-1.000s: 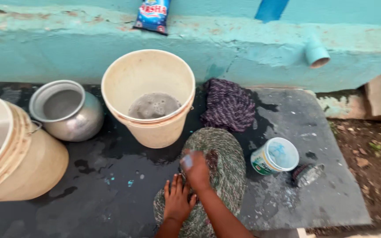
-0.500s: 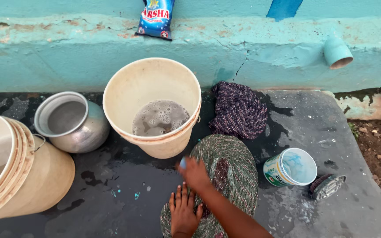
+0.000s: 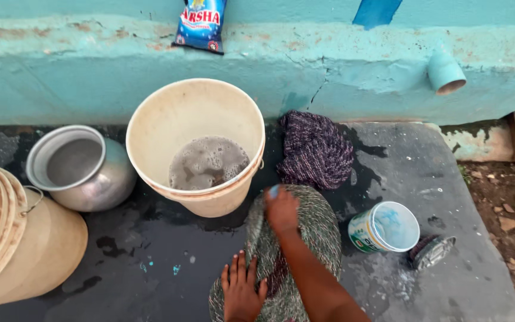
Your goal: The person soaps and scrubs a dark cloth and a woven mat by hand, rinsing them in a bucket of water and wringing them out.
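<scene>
Two hands low in the head view's centre, on a green woven cloth [image 3: 311, 232] spread over the wet dark surface [image 3: 150, 250]. Left hand [image 3: 242, 292] flat, fingers spread, pinning the near end. Right hand [image 3: 281, 210] closed around a small pale-blue piece, now further up the cloth than half a second ago, near the cream bucket [image 3: 195, 146] of grey suds: scrubbing stroke apparently going away. Upper centre, a dark bundled cloth [image 3: 316, 149]; right, a tipped small tub [image 3: 384, 226] beside a brush [image 3: 430, 251]; left, a steel pot [image 3: 78, 167].
</scene>
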